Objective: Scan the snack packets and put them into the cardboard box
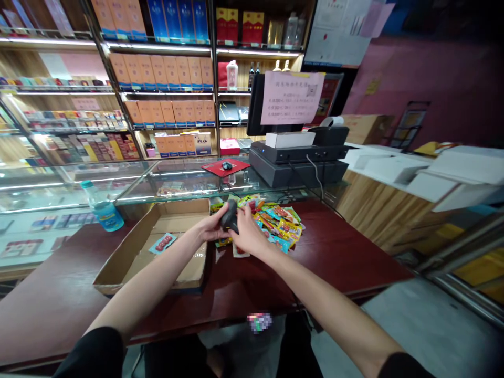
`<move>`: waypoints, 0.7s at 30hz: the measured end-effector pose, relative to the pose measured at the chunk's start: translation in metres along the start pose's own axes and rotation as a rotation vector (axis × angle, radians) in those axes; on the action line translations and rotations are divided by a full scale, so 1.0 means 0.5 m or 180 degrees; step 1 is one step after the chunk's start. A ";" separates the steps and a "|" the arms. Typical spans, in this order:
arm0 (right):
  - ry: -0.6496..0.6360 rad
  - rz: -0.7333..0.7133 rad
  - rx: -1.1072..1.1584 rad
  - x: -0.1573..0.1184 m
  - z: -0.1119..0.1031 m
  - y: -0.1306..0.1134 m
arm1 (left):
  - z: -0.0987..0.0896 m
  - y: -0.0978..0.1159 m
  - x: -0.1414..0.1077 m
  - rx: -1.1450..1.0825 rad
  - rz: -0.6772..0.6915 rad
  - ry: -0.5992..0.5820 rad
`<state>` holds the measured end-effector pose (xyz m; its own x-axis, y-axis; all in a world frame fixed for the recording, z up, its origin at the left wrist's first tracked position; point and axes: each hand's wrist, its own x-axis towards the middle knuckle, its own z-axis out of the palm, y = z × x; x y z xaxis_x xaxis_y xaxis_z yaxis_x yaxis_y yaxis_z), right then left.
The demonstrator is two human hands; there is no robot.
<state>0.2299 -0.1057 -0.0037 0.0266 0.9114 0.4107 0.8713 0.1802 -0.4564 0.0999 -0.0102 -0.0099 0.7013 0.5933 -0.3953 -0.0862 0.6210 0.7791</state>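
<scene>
A black barcode scanner (229,216) is held between my two hands, over the near-left part of a pile of snack packets. My left hand (213,227) wraps around its left side. On the other side, my right hand (247,229) is closed against it, with fingertips bent inward and partly hidden. The small colourful snack packets (289,229) lie heaped beneath and to the right of my hands. Left of them stands a shallow open cardboard box (157,261), and inside it lies one light-blue packet (163,243) with red round pieces pictured on it.
A blue drink bottle (103,207) stands left of the box on the dark red table (334,252). Behind are a glass counter (177,178), a red mouse pad (212,167) with a mouse, and a cash register (271,167) with cables. Shelves of boxed goods line the wall.
</scene>
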 end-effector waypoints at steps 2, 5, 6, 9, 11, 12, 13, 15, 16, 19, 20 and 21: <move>-0.0321 -0.0075 -0.0284 0.000 -0.009 -0.011 | 0.000 -0.007 0.000 -0.0019 -0.0033 0.0109; -0.0108 -0.0326 -0.0704 0.004 -0.077 -0.032 | 0.000 -0.010 -0.005 -0.0034 -0.0002 0.0144; 0.0242 -0.0541 -0.0774 0.007 -0.112 -0.045 | 0.001 -0.010 -0.007 -0.0038 0.0004 0.0108; 0.1236 -0.1103 -0.0776 0.013 -0.229 -0.110 | 0.006 -0.011 -0.011 0.0006 -0.0019 0.0123; 0.1601 -0.1303 -0.0736 0.014 -0.296 -0.160 | 0.008 -0.011 -0.011 0.0035 -0.0027 0.0179; 0.1685 -0.1375 -0.0710 0.013 -0.321 -0.181 | 0.008 -0.011 -0.011 0.0039 -0.0028 0.0189; 0.1743 -0.1420 -0.0674 0.012 -0.337 -0.195 | 0.007 -0.012 -0.011 0.0042 -0.0037 0.0184; 0.1703 -0.1421 -0.0712 0.010 -0.343 -0.202 | 0.004 -0.012 -0.009 0.0044 -0.0054 0.0172; 0.1604 -0.1375 -0.0769 0.008 -0.332 -0.192 | 0.003 -0.012 -0.008 0.0042 -0.0059 0.0156; 0.1059 -0.1057 -0.0914 0.004 -0.244 -0.127 | -0.002 -0.013 -0.002 0.0049 -0.0048 0.0024; 0.0766 -0.0860 -0.0891 0.001 -0.202 -0.100 | -0.003 -0.014 0.000 0.0059 -0.0057 0.0002; 0.0476 -0.0579 -0.0820 -0.002 -0.158 -0.073 | -0.003 -0.015 0.002 0.0069 -0.0064 0.0002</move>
<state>0.2364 -0.1426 0.0747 -0.0857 0.8051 0.5868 0.9629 0.2182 -0.1587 0.1001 -0.0133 -0.0168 0.7022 0.5811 -0.4113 -0.0567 0.6215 0.7813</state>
